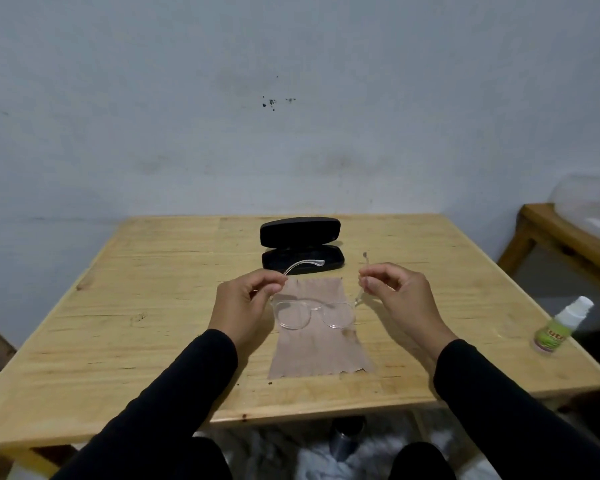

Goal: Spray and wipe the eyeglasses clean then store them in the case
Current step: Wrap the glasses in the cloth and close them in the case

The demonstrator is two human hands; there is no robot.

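Clear-framed eyeglasses [313,313] hang just above a tan cleaning cloth [321,336] spread flat on the wooden table [125,334]. My left hand [248,301] pinches the left temple arm, and my right hand [395,292] pinches the right temple arm. Both temples are unfolded and point away from me. A black eyeglass case [302,249] lies open behind the cloth, its lid standing up. A small spray bottle [560,329] with a white cap and green label stands near the table's right edge.
A wall rises right behind the table's far edge. A second wooden table [568,244] with a clear plastic bag on it stands at the right. My knees and a dark object show under the table's near edge.
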